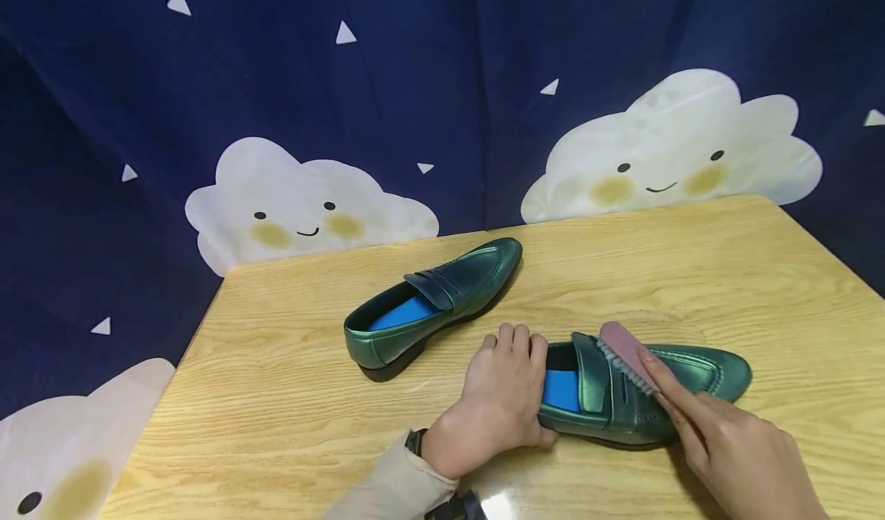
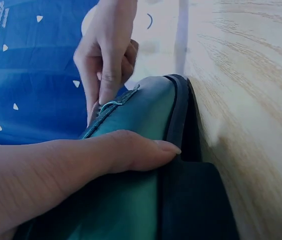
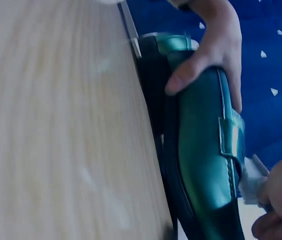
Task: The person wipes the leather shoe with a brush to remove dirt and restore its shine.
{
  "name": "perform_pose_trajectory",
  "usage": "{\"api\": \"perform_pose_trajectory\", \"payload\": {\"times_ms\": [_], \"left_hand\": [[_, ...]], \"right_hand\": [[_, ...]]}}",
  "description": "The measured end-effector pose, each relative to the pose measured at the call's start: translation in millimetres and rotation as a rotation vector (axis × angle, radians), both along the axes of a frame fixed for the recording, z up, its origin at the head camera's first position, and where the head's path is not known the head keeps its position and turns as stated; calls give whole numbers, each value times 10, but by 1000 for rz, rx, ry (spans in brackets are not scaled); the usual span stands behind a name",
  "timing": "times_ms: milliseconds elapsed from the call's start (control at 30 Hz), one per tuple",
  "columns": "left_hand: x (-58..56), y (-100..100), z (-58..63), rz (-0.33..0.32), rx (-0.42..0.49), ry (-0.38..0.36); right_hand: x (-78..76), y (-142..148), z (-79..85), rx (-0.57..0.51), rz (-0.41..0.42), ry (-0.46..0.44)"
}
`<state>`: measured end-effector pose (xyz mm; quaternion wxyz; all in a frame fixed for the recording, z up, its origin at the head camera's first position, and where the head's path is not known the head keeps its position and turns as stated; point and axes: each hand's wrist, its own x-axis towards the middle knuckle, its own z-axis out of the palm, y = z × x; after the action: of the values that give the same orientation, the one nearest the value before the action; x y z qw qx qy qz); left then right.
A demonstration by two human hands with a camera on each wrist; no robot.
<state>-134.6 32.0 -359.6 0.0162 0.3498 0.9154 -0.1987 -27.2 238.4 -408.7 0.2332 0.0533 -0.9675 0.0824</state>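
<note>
A dark green loafer (image 1: 733, 372) with a blue insole lies on the table, its toe pointing right. My left hand (image 1: 494, 397) grips its heel end; in the left wrist view the thumb (image 2: 145, 151) presses along the side just above the sole. My right hand (image 1: 747, 443) holds a brush with a pink back (image 1: 620, 341) and grey bristles, the index finger stretched along it. The bristles touch the loafer's upper by the strap. In the right wrist view the bristles (image 3: 252, 182) are partly hidden by the fingers.
The matching green loafer (image 1: 477, 274) stands farther back and left on the wooden table (image 1: 276, 397), toe angled to the back right. Behind the table's far edge hangs a dark blue curtain (image 1: 442, 82) with white clouds. A dark object (image 1: 456, 507) lies at the front edge.
</note>
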Motion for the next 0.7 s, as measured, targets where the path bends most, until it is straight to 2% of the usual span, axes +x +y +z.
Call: {"api": "perform_pose_trajectory", "payload": {"times_ms": [67,233,267,367,433,500,600,667,700], "left_hand": [[-1,-2,-3,-6,16,-5],[-2,-12,-16,-50,55,1],[-2,-15,-18,-58,62,5],[-5,-23,-20,-72,75,13],[-6,-28,-21,-73,80,9],[-9,-33,-22,-76,82,8],[-13,-42,-23,-80,86,10],[-17,-44,-21,-80,89,16],[-19,-45,-20,-79,90,17]], "right_hand": [[2,-2,2,3,-12,-17],[21,-49,-21,6,143,64],[22,-48,-18,10,140,70],[23,-28,11,15,38,0],[19,-10,11,20,4,-22],[23,-21,3,33,27,-34],[39,-72,4,44,132,-7],[34,-86,12,44,137,14],[32,-84,25,48,109,-2]]}}
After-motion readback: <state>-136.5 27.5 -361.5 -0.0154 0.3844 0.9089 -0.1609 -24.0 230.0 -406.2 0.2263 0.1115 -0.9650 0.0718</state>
